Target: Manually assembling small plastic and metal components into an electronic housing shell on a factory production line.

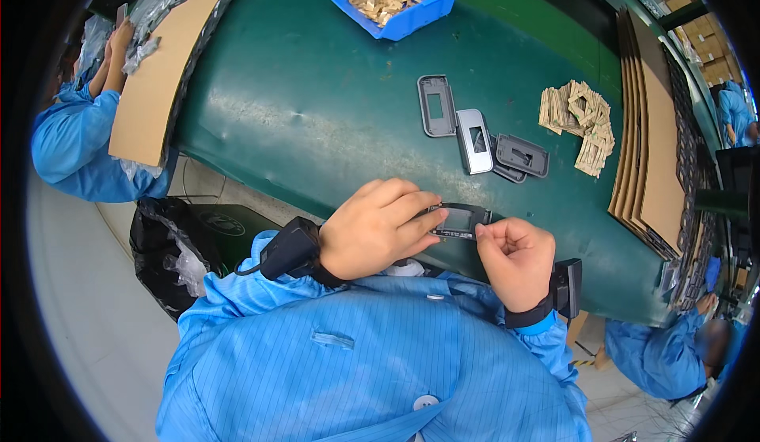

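Close to the table's near edge, a dark plastic housing (457,220) with a rectangular window lies between my hands. My left hand (372,232) grips its left end, fingers stretched over the upper edge and the thumb below. At the right end, my right hand (516,258) is closed in a pinch of thumb and forefinger at the housing's corner; whether a small part is between them cannot be made out. Just beyond lie a grey housing (423,108), a silver-white housing (474,153) and dark grey housings (522,155), partly stacked.
A blue bin (443,3) of small tan pieces stands at the far edge of the green table (301,86). Bundles of tan strips (584,113) lie at right, near upright cardboard sheets (645,125). Cardboard (150,86) borders the left; below it stands a black-bagged bin (162,244). Co-workers sit both sides.
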